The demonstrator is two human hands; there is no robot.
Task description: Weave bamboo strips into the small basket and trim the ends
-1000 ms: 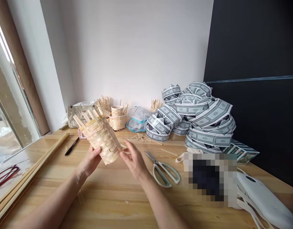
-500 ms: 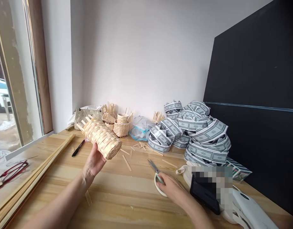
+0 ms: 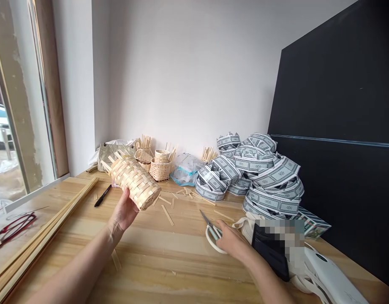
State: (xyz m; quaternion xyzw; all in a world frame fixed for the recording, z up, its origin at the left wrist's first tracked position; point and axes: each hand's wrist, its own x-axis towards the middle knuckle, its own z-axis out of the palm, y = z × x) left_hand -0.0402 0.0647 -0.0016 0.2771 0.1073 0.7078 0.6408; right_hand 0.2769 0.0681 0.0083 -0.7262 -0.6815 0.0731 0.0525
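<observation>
Above the table (image 3: 169,257), left hand (image 3: 126,211) grips woven basket (image 3: 135,183); right hand (image 3: 234,242) apparently closes on scissors (image 3: 210,228).

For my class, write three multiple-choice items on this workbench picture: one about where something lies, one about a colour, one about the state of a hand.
1. Where does the black pen lie?
A. on the wooden table, left of the held woven basket
B. inside the basket
C. on the pile of printed bands

2. What colour are the handles of the scissors?
A. bright red
B. pale, whitish
C. black

3. What is the left hand doing?
A. lying flat on the table
B. holding the pen
C. gripping the woven basket, which is tilted and off the table

Answers:
1 A, the pen rests on the bare wood to the basket's left.
2 B, the handle loops by the right hand look whitish.
3 C, the fingers wrap the basket's lower end above the tabletop.
</observation>
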